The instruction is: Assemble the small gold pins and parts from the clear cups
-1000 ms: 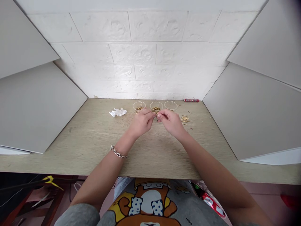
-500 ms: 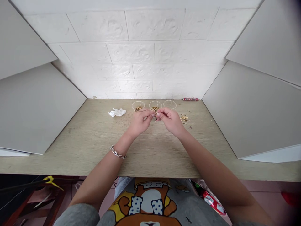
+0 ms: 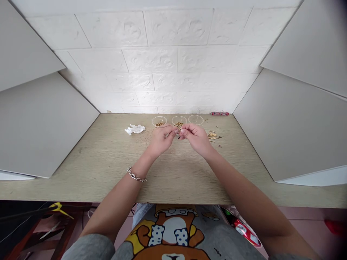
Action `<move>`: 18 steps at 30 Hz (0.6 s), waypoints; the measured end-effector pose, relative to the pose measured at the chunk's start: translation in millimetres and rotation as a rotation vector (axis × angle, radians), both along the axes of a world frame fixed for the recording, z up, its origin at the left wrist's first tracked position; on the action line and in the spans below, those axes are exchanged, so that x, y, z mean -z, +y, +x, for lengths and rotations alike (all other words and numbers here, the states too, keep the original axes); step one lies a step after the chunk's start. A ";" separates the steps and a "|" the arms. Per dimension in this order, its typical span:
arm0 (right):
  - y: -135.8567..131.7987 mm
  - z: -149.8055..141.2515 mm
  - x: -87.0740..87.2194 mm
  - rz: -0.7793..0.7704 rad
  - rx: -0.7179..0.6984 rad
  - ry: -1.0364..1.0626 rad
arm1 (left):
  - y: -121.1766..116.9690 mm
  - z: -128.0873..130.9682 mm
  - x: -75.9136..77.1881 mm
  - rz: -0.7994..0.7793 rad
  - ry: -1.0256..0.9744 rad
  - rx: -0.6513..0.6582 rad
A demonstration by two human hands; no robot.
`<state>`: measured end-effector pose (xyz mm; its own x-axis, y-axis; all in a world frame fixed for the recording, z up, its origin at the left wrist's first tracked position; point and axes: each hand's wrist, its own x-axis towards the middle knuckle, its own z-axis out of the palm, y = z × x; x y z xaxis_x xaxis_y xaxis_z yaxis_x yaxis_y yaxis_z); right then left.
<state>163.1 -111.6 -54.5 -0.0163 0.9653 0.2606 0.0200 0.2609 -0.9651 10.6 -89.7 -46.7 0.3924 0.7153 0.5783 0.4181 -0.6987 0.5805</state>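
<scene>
My left hand (image 3: 162, 139) and my right hand (image 3: 196, 138) meet fingertip to fingertip above the table, both in a pinch. Between them a tiny gold-coloured piece (image 3: 179, 130) shows, too small to name further. Just behind the fingers stands a clear round tub (image 3: 179, 117) with small gold pieces (image 3: 179, 124) in it. Another clear tub (image 3: 159, 117), behind my left hand, also holds small gold pieces (image 3: 159, 123). Right of my right hand lies a loose pile of thin gold pins (image 3: 213, 135), partly hidden by the hand.
A third clear tub (image 3: 195, 116) stands at the back right of the others. Crumpled white tissue (image 3: 135, 129) lies to the left, and a red pen-like tube (image 3: 219, 113) rests against the wall. Grey panels (image 3: 46, 122) flank the wooden table (image 3: 184, 180).
Both hands stay almost in place, with only slight finger movement at the tiny gold piece. Nothing else has visibly moved.
</scene>
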 end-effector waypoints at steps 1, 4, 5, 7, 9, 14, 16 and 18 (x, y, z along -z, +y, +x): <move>-0.1 -0.2 0.0 0.005 -0.001 0.000 | -0.1 0.0 -0.4 -0.001 -0.003 0.001; -0.2 -0.7 0.3 0.007 -0.009 0.006 | -0.4 -0.1 -1.1 -0.003 -0.011 0.003; -0.2 -0.8 0.5 0.006 -0.010 0.007 | -0.4 -0.1 -1.1 -0.005 -0.012 0.005; -0.3 -0.5 1.2 0.008 -0.005 0.000 | -0.1 -0.1 -0.5 -0.007 -0.015 0.008; -0.7 0.3 2.0 0.023 0.009 -0.034 | 0.6 -0.3 0.3 -0.004 -0.013 0.011; -3.0 3.9 2.3 0.134 0.085 -0.243 | 1.8 -1.5 -0.1 -0.001 0.027 0.029; -3.8 5.6 1.3 0.211 0.124 -0.353 | 1.3 -1.9 -1.5 -0.007 0.048 0.033; -4.2 7.1 0.0 0.285 0.148 -0.456 | 0.9 -2.2 -2.8 -0.019 0.062 0.037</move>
